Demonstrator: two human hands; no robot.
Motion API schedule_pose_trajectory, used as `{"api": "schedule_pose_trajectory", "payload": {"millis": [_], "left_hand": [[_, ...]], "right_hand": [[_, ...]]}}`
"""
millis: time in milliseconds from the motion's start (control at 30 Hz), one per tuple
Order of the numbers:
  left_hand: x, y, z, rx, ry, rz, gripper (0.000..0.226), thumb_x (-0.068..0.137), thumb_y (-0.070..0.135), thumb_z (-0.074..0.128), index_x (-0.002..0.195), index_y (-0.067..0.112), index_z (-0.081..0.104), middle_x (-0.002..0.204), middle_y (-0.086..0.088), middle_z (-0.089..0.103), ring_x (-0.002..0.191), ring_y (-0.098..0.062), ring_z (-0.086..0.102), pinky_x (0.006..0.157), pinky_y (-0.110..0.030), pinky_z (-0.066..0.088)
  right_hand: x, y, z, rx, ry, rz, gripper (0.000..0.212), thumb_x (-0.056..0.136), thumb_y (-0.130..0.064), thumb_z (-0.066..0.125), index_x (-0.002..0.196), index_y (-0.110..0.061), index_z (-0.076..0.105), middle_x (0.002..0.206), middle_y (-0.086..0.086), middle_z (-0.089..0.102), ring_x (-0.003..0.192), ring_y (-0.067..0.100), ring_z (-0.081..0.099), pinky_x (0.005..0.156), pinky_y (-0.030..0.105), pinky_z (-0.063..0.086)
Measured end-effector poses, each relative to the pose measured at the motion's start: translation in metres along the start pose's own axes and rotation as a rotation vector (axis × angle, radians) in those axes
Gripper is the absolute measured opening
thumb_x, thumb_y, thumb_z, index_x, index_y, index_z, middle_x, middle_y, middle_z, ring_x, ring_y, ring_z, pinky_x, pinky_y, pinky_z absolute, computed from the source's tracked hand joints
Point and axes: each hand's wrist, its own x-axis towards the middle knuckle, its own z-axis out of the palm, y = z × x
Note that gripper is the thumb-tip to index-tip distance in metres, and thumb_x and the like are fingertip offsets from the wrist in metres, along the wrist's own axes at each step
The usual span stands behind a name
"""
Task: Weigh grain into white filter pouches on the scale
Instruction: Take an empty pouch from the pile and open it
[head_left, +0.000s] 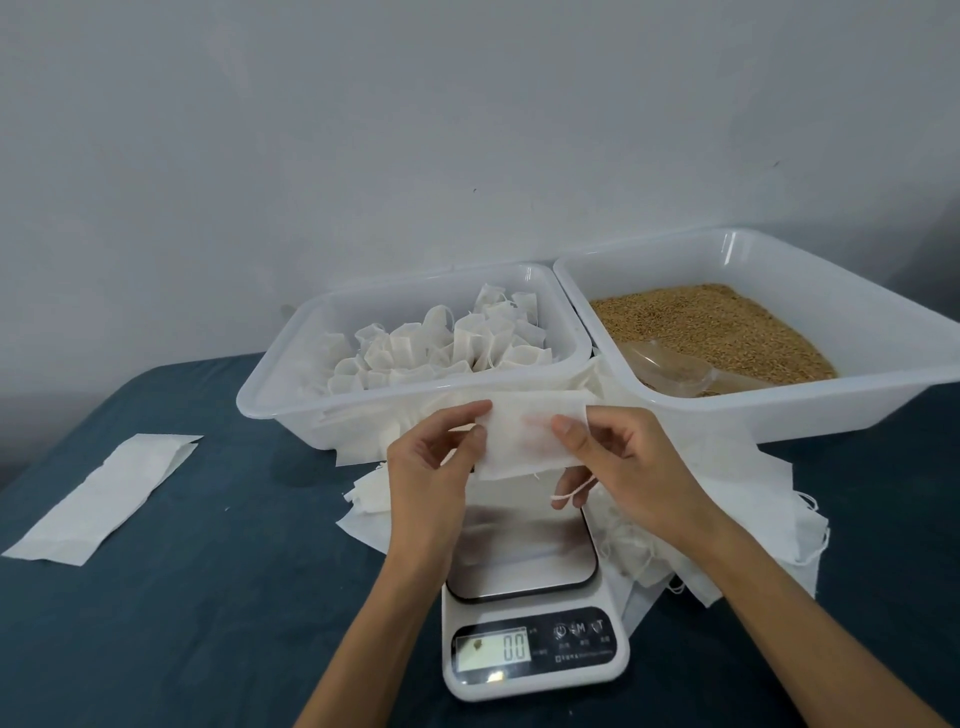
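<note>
My left hand (431, 457) and right hand (618, 462) pinch opposite edges of one pouch (524, 436) above the scale (524, 566); open cloth (218, 597) lies left.

The scale (535, 613) stands on the table (208, 597), nearest the person, with its display (492, 649) on the near edge. Behind it sit two tubs side by side, their rims touching: the left tub (270, 400) holds upright filled pouches (441, 343), the right tub (779, 410) holds grain (717, 322) with a scoop (670, 366) lying in it at the near left corner. A heap of flat pouches (737, 499) lies between the tubs and the scale, spreading to the scale's right. Both hands, left (431, 467) and right (623, 462), hold one pouch (524, 434) above the scale's platform. Well to the left, a folded sheet (109, 496) lies alone on the table.
</note>
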Motion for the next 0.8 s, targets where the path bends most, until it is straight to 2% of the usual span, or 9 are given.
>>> {"api": "schedule_pose_trajectory", "payload": {"millis": [167,267,367,433,500,567,633,700,800], "left_hand": [[0.0,0.0,0.0,0.057,0.031,0.049,0.036,0.099,-0.006,0.061,0.106,0.024,0.081,0.105,0.003,0.08,0.095,-0.011,0.071,0.082,-0.02,0.054],[-0.003,0.003,0.001,0.232,-0.024,0.199,0.026,0.1,0.018,0.07,0.121,0.031,0.075,0.129,0.011,0.069,0.121,-0.008,0.062,0.098,-0.021,0.05],[-0.011,0.005,0.005,0.43,-0.334,0.232,0.077,0.075,0.047,0.089,0.144,0.039,0.057,0.153,0.015,0.047,0.146,-0.002,0.038,0.117,-0.017,0.034],[-0.015,0.003,0.01,0.527,-0.432,0.213,0.09,0.07,0.037,0.095,0.148,0.039,0.05,0.149,0.015,0.05,0.143,-0.001,0.039,0.121,-0.027,0.031],[-0.017,0.002,0.011,0.556,-0.423,0.18,0.082,0.08,0.029,0.091,0.149,0.038,0.049,0.145,0.017,0.055,0.14,-0.002,0.044,0.123,-0.036,0.031],[-0.015,0.003,0.009,0.578,-0.405,0.191,0.068,0.089,0.024,0.083,0.149,0.031,0.052,0.143,0.013,0.06,0.138,-0.007,0.051,0.121,-0.041,0.035],[-0.015,0.005,0.009,0.612,-0.393,0.254,0.058,0.092,0.021,0.077,0.146,0.023,0.057,0.138,0.009,0.064,0.131,-0.01,0.056,0.115,-0.041,0.04],[-0.019,0.007,0.011,0.634,-0.403,0.299,0.06,0.084,0.018,0.068,0.143,0.019,0.06,0.132,0.006,0.068,0.124,-0.012,0.06,0.11,-0.04,0.043],[-0.02,0.005,0.012,0.725,-0.451,0.31,0.067,0.076,0.021,0.062,0.143,0.022,0.059,0.125,0.004,0.068,0.122,-0.018,0.058,0.11,-0.041,0.041]], "right_hand": [[-0.001,-0.002,0.0,-0.037,0.009,-0.016,0.053,0.1,-0.047,0.056,0.077,0.001,0.052,0.065,0.032,0.042,0.055,0.035,0.072,0.046,0.035,0.044],[-0.002,-0.002,0.003,-0.095,0.004,-0.011,0.048,0.102,-0.049,0.053,0.083,-0.005,0.058,0.069,0.029,0.06,0.052,0.032,0.071,0.045,0.036,0.046],[-0.002,-0.004,0.005,-0.101,0.037,-0.014,0.046,0.1,-0.053,0.054,0.091,-0.009,0.065,0.065,0.027,0.06,0.046,0.031,0.068,0.042,0.038,0.045],[-0.003,-0.006,0.006,-0.08,0.057,-0.016,0.037,0.098,-0.056,0.054,0.097,-0.024,0.072,0.065,0.027,0.058,0.044,0.028,0.066,0.042,0.039,0.046],[-0.005,-0.01,0.008,-0.047,0.095,-0.037,0.035,0.096,-0.061,0.053,0.088,-0.033,0.073,0.056,0.014,0.047,0.044,0.025,0.065,0.04,0.033,0.046],[-0.006,-0.012,0.009,-0.029,0.146,-0.046,0.053,0.091,-0.07,0.052,0.083,-0.021,0.07,0.055,0.016,0.04,0.044,0.029,0.066,0.04,0.033,0.043],[-0.006,-0.011,0.007,-0.047,0.169,-0.069,0.066,0.089,-0.075,0.049,0.085,-0.012,0.069,0.057,0.024,0.047,0.043,0.031,0.065,0.041,0.037,0.042],[-0.007,-0.011,0.007,-0.05,0.15,-0.094,0.07,0.09,-0.077,0.045,0.085,-0.012,0.071,0.061,0.026,0.056,0.042,0.031,0.064,0.04,0.032,0.042],[-0.01,-0.013,0.01,-0.018,0.095,-0.093,0.071,0.088,-0.08,0.042,0.086,-0.018,0.076,0.062,0.012,0.067,0.041,0.027,0.062,0.041,0.026,0.043]]}}
